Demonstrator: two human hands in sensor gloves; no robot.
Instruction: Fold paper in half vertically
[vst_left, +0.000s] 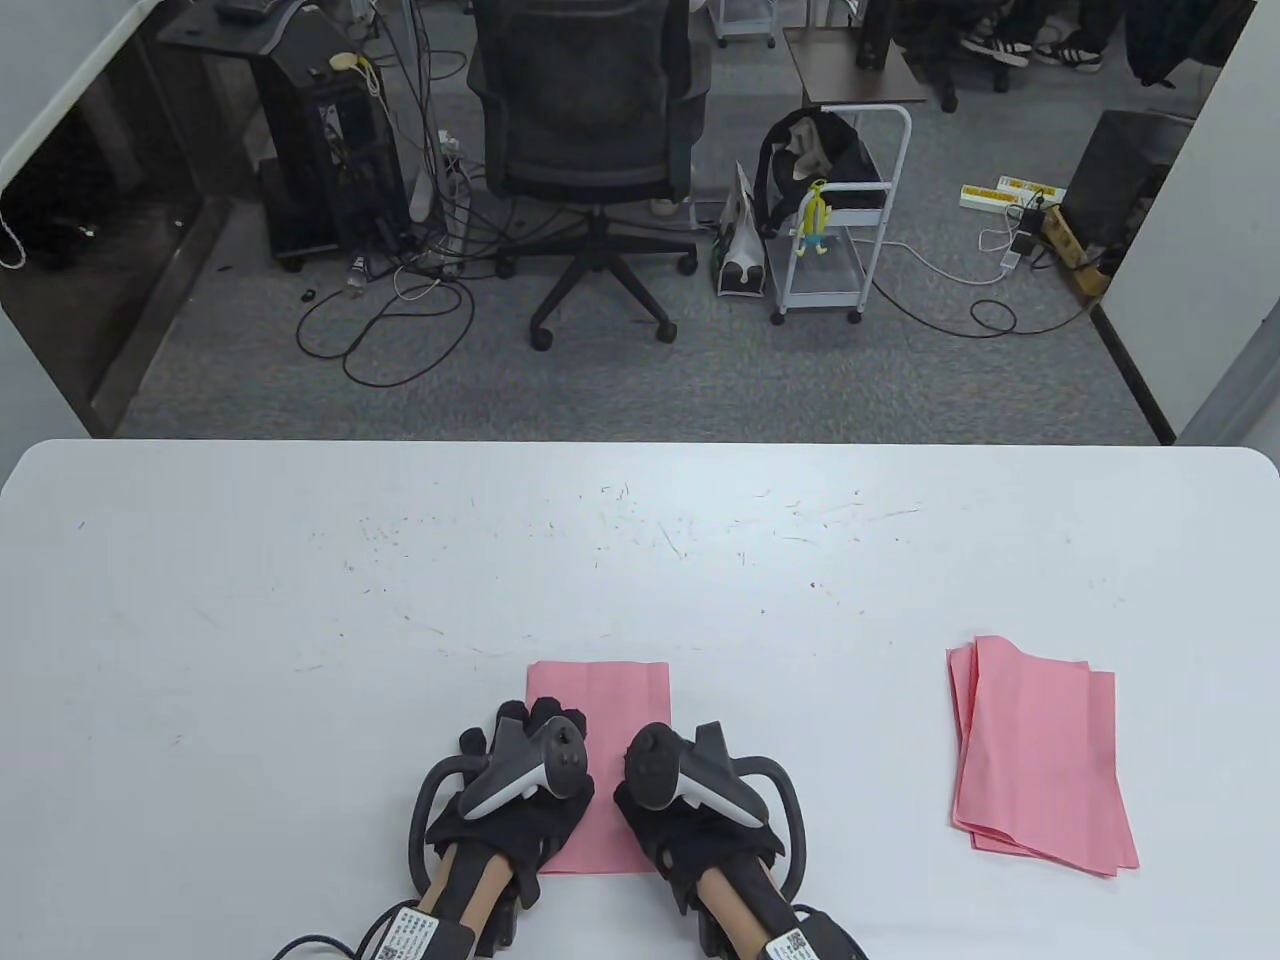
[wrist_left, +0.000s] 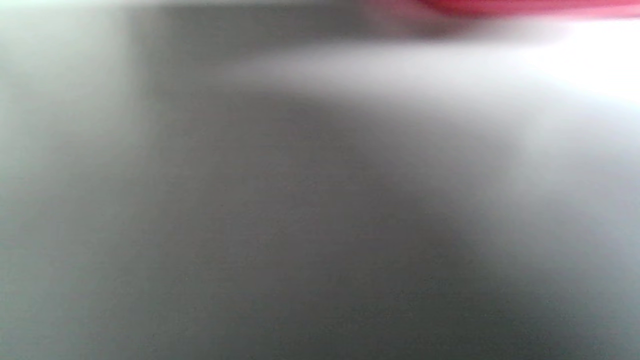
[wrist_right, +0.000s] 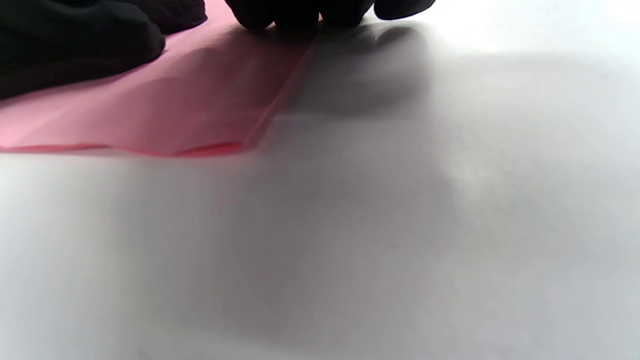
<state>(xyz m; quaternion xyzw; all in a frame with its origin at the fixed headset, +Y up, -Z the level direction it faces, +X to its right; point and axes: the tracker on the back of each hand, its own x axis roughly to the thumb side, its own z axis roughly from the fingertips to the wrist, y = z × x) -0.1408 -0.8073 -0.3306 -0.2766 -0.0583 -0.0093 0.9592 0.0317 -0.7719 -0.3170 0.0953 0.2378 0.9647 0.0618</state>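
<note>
Pink paper (vst_left: 610, 700): folded, on table (vst_left: 300, 600) at 6 o'clock. Judged light, thin, easily creased, best taken at edges. Pressed flat under left hand (vst_left: 520, 790) and right hand (vst_left: 690, 800); nothing gripped.

Your left hand (vst_left: 505, 800) and right hand (vst_left: 690, 815) wear black fabric gloves. Each carries a grey-and-black tracker with a dark ring loop. Bare skin shows at your wrists; white printed labels and black cables sit on the cuffs.

No readable text anywhere.
</note>
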